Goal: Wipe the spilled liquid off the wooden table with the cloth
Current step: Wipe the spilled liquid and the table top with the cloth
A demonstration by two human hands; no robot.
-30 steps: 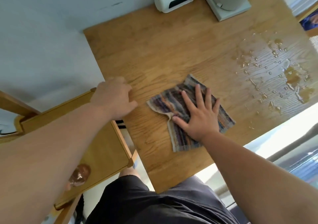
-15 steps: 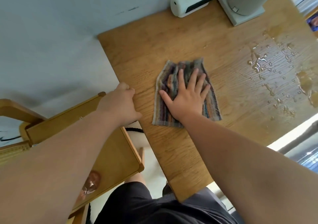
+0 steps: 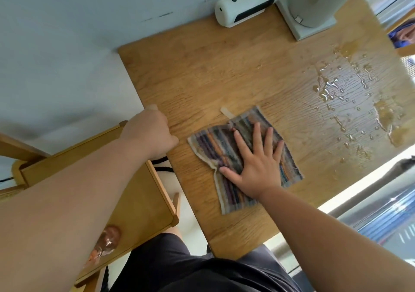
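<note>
A striped multicoloured cloth [image 3: 215,145] lies flat on the wooden table [image 3: 224,74], near its middle. My right hand [image 3: 256,166] presses down on the cloth with fingers spread. Spilled liquid [image 3: 350,103] lies in drops and puddles on the right part of the table, apart from the cloth. My left hand [image 3: 150,134] grips the table's left edge with curled fingers.
A white oblong device [image 3: 247,4] and a white appliance base [image 3: 312,22] stand at the table's far edge against the wall. A wooden chair [image 3: 125,202] sits to the left below the table. A window lies along the right side.
My right hand has slid the cloth toward me and slightly right, and the cloth has turned and spread out. My left hand stays on the table edge.
</note>
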